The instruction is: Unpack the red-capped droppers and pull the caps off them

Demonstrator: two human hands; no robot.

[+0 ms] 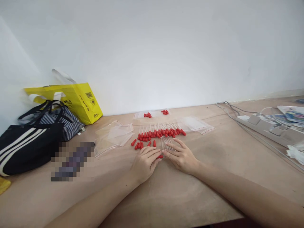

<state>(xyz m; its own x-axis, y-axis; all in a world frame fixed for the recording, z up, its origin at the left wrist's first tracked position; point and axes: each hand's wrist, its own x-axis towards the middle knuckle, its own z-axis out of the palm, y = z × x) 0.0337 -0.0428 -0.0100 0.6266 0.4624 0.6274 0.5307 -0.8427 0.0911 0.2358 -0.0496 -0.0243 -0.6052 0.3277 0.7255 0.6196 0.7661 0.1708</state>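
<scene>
My left hand (147, 161) is closed, its thumb and fingertips around a red rubber bulb (160, 156) that shows only in part. Close beside it, my right hand (181, 156) lies with fingers spread over several clear thin tubes (167, 142), which look like dropper pipettes. Whether it also touches the bulb I cannot tell. Just beyond both hands is a row of droppers (161, 133), red bulbs toward me and clear stems pointing away. Several loose red bulbs (142, 145) lie left of the tubes, above my left hand.
Clear plastic bags (116, 136) lie left of the row, with more bags (196, 124) at its right. Farther back, a bag (154, 114) has red bulbs on it. A yellow bag (91, 104) and black bag (30, 148) stand left; a power strip (268, 129) with cables lies right.
</scene>
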